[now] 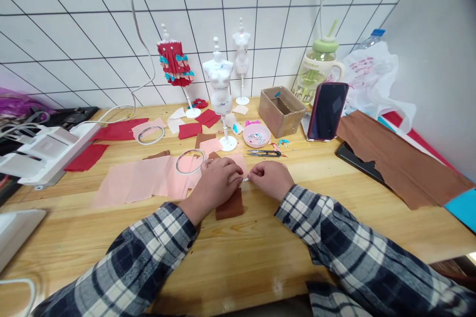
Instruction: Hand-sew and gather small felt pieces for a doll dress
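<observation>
My left hand (222, 177) rests on the table with its fingers curled together over the edge of a small pink cloth piece (238, 160). Beneath its fingertips a narrow white edge shows, and a folded brown cloth (229, 206) lies just below. My right hand (273, 178) is closed in a pinch close to the left fingertips; whatever it pinches is too small to make out. Behind the hands are thread snips (265, 153) and a pink dish (256, 135) of small shiny beads. A long pink cloth (137, 181) stretches out left of my left hand, with a metal ring (177, 164) on it.
A bare white mannequin (219, 90) stands behind the hands, beside another wearing a red ruffled dress (174, 63). To the right are a cardboard box (288, 119), a propped phone (327, 111), a green-lidded jug (316, 72) and brown cloth (405, 158). A power strip (61, 158) lies left.
</observation>
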Motion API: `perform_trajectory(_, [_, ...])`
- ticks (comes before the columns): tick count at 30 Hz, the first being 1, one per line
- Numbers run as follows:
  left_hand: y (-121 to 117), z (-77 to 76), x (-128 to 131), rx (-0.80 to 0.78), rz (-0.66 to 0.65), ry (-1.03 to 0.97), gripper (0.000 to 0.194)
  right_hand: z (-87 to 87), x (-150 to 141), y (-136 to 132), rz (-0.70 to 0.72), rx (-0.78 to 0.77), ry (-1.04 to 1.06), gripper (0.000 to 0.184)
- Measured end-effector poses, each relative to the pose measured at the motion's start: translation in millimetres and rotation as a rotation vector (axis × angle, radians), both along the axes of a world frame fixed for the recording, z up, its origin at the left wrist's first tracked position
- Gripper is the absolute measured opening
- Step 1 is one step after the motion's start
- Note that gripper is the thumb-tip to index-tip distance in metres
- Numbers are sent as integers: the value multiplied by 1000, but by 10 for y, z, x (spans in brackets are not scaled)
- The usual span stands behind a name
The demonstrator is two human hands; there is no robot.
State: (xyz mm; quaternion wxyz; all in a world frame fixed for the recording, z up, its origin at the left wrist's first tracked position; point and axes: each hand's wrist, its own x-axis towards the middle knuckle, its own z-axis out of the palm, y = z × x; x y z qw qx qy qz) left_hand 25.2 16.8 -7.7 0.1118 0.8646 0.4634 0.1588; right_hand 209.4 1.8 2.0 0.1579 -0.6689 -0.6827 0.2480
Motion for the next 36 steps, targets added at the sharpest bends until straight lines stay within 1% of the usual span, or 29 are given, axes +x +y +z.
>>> perform_trajectory(7, [-16, 3, 16, 11, 12, -5, 15, 31, -23, -16, -8, -4, -33, 20])
perform_trajectory(16, [-39, 28, 28, 22, 16, 1, 15, -6, -43, -25, -17, 23, -97, 22])
perform_trajectory(22, [-37, 38, 51, 6, 25, 14, 18, 11, -58, -39, -20, 25, -103, 22])
perform_trajectory(29, [-55, 24, 110, 28, 88, 46, 16, 12, -60, -39, -10, 15, -106, 20])
perform_trajectory(36, [-19, -9, 143, -42, 137, 33, 12, -20, -62, -23, 18, 21, -137, 17])
